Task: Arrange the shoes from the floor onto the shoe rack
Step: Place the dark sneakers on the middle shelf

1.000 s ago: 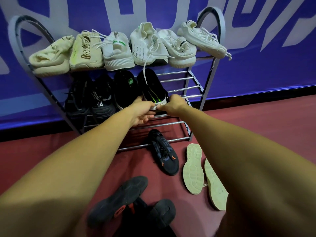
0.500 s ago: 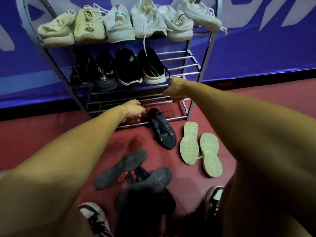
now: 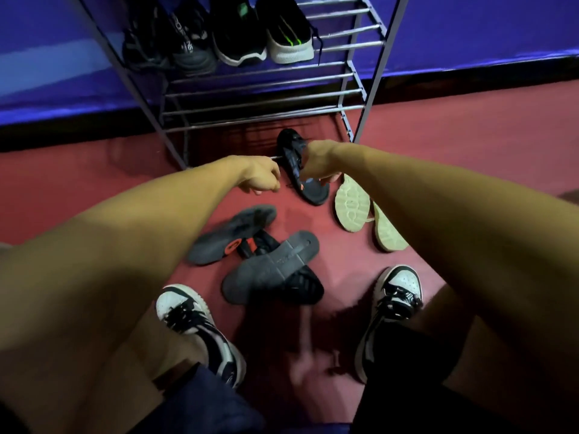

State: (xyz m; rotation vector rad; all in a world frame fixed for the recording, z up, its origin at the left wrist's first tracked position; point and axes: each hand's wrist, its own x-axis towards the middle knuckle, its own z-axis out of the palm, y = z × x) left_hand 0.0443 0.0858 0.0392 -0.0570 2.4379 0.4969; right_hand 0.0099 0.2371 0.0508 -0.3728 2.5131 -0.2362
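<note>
A black shoe with orange marks (image 3: 313, 193) lies on the red floor just in front of the shoe rack (image 3: 260, 89). My right hand (image 3: 317, 166) is over its middle, fingers curled around it. My left hand (image 3: 260, 177) hovers just left of the shoe in a loose fist, with nothing visible in it. Two pale shoes (image 3: 351, 205) (image 3: 388, 230) lie sole up to the right. Two dark grey shoes (image 3: 232, 234) (image 3: 272, 268) lie sole up nearer me. The rack's middle shelf holds several dark shoes (image 3: 289, 36); its lower bars are bare.
My own feet in black-and-white sneakers (image 3: 200, 327) (image 3: 391, 305) stand on the floor on either side of the grey shoes. A blue wall panel (image 3: 485, 29) runs behind the rack. The rack's right leg (image 3: 366, 114) stands close to my right hand.
Both hands dropped from the rack's middle shelf to the floor. My right hand came down onto the black shoe and my left hand beside it. The view tilted downward.
</note>
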